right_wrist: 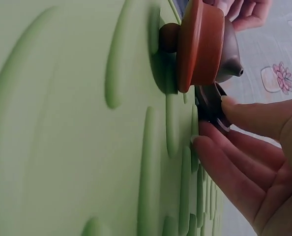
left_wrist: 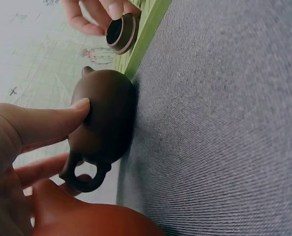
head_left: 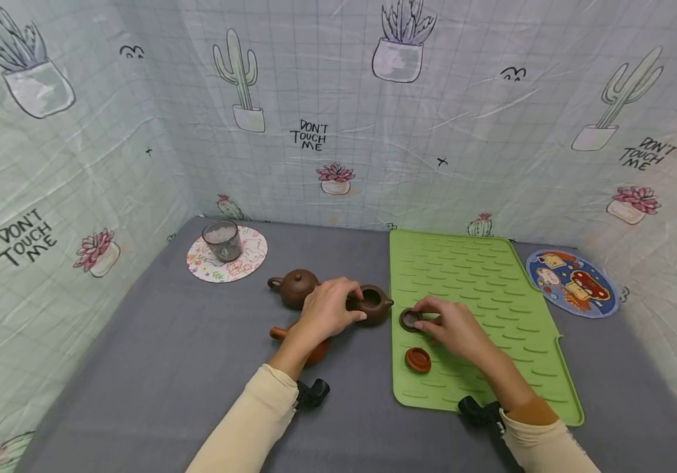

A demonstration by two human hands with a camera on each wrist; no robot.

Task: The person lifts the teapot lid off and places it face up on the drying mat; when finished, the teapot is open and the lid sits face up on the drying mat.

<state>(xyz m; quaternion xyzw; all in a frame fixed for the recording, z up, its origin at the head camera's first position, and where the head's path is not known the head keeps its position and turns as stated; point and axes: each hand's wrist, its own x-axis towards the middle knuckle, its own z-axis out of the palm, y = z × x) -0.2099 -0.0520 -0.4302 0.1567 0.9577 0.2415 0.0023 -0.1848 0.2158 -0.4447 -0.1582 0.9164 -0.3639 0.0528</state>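
My left hand (head_left: 329,307) grips a small dark brown teapot (head_left: 378,316), thumb on its near side and fingers around the far side. That teapot has no lid on, and its spout points right; the left wrist view shows its ring handle below the thumb. On the green mat, my right hand (head_left: 455,326) pinches a dark lid (right_wrist: 212,104) between thumb and fingers, its hollow side up. A reddish-brown lid (head_left: 418,360) lies knob-down on the mat nearby. Partly hidden beneath my left wrist is a reddish-brown teapot (head_left: 318,353).
Left of the hands stands a brown teapot (head_left: 296,289) with its lid on. Farther back, a glass (head_left: 223,242) sits on a floral round mat (head_left: 204,264). The green ridged mat (head_left: 463,263) covers the right part of the grey table, beside a blue patterned mat (head_left: 575,284).
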